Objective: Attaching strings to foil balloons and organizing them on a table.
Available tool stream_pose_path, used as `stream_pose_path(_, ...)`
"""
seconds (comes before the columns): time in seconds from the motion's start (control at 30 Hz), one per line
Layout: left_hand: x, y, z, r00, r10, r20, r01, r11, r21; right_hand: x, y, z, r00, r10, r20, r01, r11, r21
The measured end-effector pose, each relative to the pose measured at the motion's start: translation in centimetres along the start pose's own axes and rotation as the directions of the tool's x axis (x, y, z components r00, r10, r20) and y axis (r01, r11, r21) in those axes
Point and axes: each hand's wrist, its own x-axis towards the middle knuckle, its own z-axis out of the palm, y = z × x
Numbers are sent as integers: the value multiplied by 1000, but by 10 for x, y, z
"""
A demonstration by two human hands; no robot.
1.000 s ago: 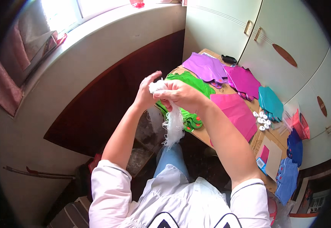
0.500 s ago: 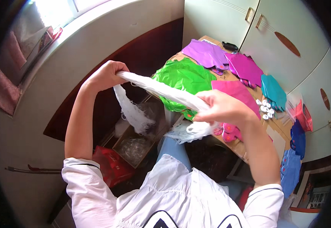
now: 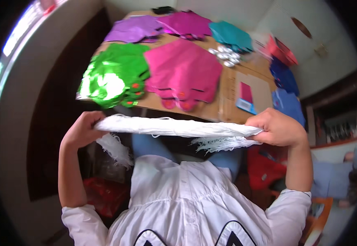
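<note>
A thick bundle of white yarn (image 3: 178, 126) stretches level and taut between my two hands, above my lap and just in front of the table. My left hand (image 3: 81, 129) grips one end in a closed fist, and a frayed tail hangs down beneath it. At the other end my right hand (image 3: 281, 128) is closed round the yarn, with loose cut strands drooping on its inner side. Beyond the bundle, a pink cloth piece (image 3: 184, 69) and a shiny green cloth piece (image 3: 117, 71) lie nearest on the table.
The cardboard-covered table (image 3: 227, 96) also bears purple (image 3: 133, 28), magenta (image 3: 184, 22) and teal pieces (image 3: 231, 35), several small white rolls (image 3: 226, 55) and a red basket (image 3: 282, 51). Blue pieces (image 3: 288, 104) hang at its right edge. At far right is another person (image 3: 332, 174).
Both hands have come down, the right one moving outward, so the yarn has gone from slanting to level. My view has turned to the right, facing the table more squarely.
</note>
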Motion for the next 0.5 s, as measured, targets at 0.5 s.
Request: stream_pose_path(0.5, 33, 60, 24, 966, 226, -126, -196, 957, 212, -98, 51, -8, 819, 195, -539, -145, 980, 136)
